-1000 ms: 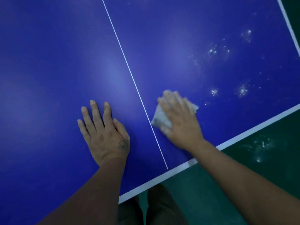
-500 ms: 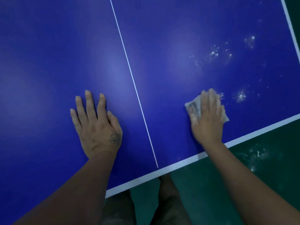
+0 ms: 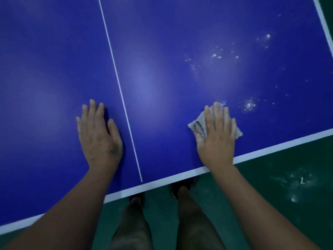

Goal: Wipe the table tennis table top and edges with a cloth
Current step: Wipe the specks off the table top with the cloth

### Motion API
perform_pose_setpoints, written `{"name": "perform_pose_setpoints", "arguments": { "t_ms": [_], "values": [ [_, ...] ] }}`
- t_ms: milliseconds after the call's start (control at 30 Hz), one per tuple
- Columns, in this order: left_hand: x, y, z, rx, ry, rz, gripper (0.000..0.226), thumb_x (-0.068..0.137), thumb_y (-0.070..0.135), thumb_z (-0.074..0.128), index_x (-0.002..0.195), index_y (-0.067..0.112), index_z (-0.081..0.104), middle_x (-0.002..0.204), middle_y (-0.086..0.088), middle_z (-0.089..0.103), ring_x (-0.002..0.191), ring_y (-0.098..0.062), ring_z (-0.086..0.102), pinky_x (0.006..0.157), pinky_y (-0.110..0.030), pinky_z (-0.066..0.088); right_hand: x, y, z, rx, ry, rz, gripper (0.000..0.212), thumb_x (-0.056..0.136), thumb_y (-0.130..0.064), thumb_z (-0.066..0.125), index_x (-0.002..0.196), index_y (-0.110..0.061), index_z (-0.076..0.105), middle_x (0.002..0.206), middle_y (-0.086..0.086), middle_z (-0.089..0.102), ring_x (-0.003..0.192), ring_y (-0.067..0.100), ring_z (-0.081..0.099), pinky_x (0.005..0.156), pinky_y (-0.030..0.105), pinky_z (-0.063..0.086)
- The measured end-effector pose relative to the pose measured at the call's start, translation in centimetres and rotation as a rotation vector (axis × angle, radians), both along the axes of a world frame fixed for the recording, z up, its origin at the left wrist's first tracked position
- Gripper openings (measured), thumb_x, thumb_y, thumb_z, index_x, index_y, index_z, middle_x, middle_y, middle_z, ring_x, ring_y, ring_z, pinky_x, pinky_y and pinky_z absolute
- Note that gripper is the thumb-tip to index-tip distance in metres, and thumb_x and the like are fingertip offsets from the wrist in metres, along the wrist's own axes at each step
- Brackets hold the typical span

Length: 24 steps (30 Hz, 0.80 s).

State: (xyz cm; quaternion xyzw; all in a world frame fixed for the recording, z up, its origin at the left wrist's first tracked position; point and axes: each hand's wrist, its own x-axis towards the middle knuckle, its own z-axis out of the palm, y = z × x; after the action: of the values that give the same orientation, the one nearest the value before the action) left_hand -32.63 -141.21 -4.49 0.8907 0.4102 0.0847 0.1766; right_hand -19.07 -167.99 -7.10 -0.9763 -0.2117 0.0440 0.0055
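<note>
The blue table tennis table (image 3: 162, 51) fills most of the view, with a thin white centre line (image 3: 119, 83) and a white near edge band (image 3: 270, 150). My right hand (image 3: 216, 136) lies flat on a small grey cloth (image 3: 198, 124), pressing it onto the top close to the near edge, right of the centre line. Cloth corners stick out at both sides of the hand. My left hand (image 3: 99, 134) rests flat on the table with fingers apart, just left of the centre line. White dusty spots (image 3: 249, 105) lie on the surface right of the cloth.
More white specks (image 3: 219, 55) are scattered farther up the right half. The table's right edge line (image 3: 324, 24) shows at the top right. Below the near edge is green floor (image 3: 288, 204) with pale smudges, and my legs and feet (image 3: 183, 192) stand there.
My right hand slid the cloth to the right, away from the centre line toward the dusty spots, and now sits close to the near edge. The left hand stayed planted flat.
</note>
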Motion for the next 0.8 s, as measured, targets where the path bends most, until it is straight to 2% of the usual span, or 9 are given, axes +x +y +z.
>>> {"name": "perform_pose_setpoints", "arguments": {
  "t_ms": [33,100,167,200,367,567,600,733,800],
  "values": [
    [0.9,-2.0,0.2,-0.014,-0.04,-0.016,0.049,0.113,0.015,0.05,0.16,0.002,0.046,0.174,-0.015,0.036,0.166,-0.033,0.023,0.137,-0.053,0.014,-0.6,-0.1,-0.3,0.015,-0.008,0.02,0.077,0.108,-0.051,0.036,0.173,-0.02,0.009,0.181,0.009,0.004,0.167,0.035,0.004,0.134,0.059,0.01],
    [3.1,-5.9,0.3,-0.035,-0.09,-0.053,0.05,0.112,0.015,0.052,0.16,0.003,0.047,0.174,-0.014,0.036,0.166,-0.031,0.025,0.136,-0.053,0.016,-3.2,-0.7,-0.8,0.062,0.04,0.285,0.085,0.101,-0.044,0.048,0.173,-0.02,0.01,0.181,0.009,0.003,0.167,0.035,0.004,0.133,0.06,0.011],
    [5.4,-8.9,-0.1,-0.046,-0.094,-0.107,0.05,0.113,0.018,0.051,0.161,0.004,0.046,0.175,-0.013,0.033,0.166,-0.03,0.023,0.136,-0.053,0.016,-3.0,-2.8,-1.0,0.048,0.076,0.549,0.096,0.093,-0.047,0.058,0.173,-0.02,0.012,0.181,0.007,0.005,0.167,0.033,0.007,0.133,0.06,0.015],
    [6.4,-9.9,-0.4,-0.039,-0.073,-0.142,0.051,0.114,0.022,0.049,0.162,0.005,0.045,0.177,-0.012,0.031,0.167,-0.029,0.021,0.136,-0.053,0.016,-1.2,-3.8,-1.1,0.036,0.053,0.572,0.098,0.092,-0.049,0.06,0.173,-0.021,0.012,0.181,0.006,0.006,0.167,0.032,0.008,0.132,0.059,0.016],
    [8.0,-11.5,-2.4,0.103,0.087,-0.23,0.059,0.115,0.041,0.036,0.167,0.014,0.038,0.18,-0.008,0.024,0.169,-0.028,0.013,0.137,-0.052,0.011,5.8,-5.6,-0.5,0.028,0.008,0.04,0.079,0.108,-0.057,0.039,0.173,-0.02,0.011,0.181,0.007,0.006,0.167,0.031,0.007,0.134,0.056,0.01],
    [8.1,-11.6,-2.9,0.107,0.056,-0.211,0.058,0.112,0.037,0.041,0.166,0.016,0.041,0.178,-0.007,0.028,0.168,-0.028,0.015,0.137,-0.053,0.013,1.7,-8.0,-1.3,0.059,0.075,0.612,0.092,0.094,-0.044,0.061,0.172,-0.02,0.019,0.181,0.006,0.01,0.167,0.033,0.011,0.132,0.061,0.017],
    [8.1,-11.5,-2.9,0.102,0.051,-0.207,0.058,0.111,0.037,0.043,0.165,0.016,0.042,0.178,-0.007,0.028,0.168,-0.028,0.015,0.137,-0.053,0.013,3.4,-8.7,-1.4,0.061,0.048,0.574,0.09,0.095,-0.044,0.06,0.172,-0.02,0.02,0.18,0.006,0.012,0.167,0.032,0.012,0.132,0.061,0.017],
    [8.1,-11.6,-2.5,0.084,0.045,-0.199,0.058,0.11,0.036,0.045,0.164,0.015,0.044,0.178,-0.008,0.029,0.168,-0.028,0.016,0.136,-0.054,0.013,7.8,-9.6,-0.5,0.058,0.033,0.019,0.074,0.111,-0.056,0.033,0.173,-0.02,0.015,0.181,0.006,0.007,0.167,0.032,0.007,0.134,0.057,0.009],
    [8.1,-11.7,-2.6,0.085,0.039,-0.204,0.058,0.111,0.036,0.045,0.165,0.014,0.044,0.178,-0.008,0.029,0.168,-0.029,0.016,0.136,-0.054,0.014,5.5,-9.2,-0.7,0.073,0.044,0.167,0.076,0.108,-0.049,0.038,0.173,-0.019,0.015,0.181,0.008,0.006,0.167,0.034,0.007,0.134,0.059,0.009]
  ]
}}
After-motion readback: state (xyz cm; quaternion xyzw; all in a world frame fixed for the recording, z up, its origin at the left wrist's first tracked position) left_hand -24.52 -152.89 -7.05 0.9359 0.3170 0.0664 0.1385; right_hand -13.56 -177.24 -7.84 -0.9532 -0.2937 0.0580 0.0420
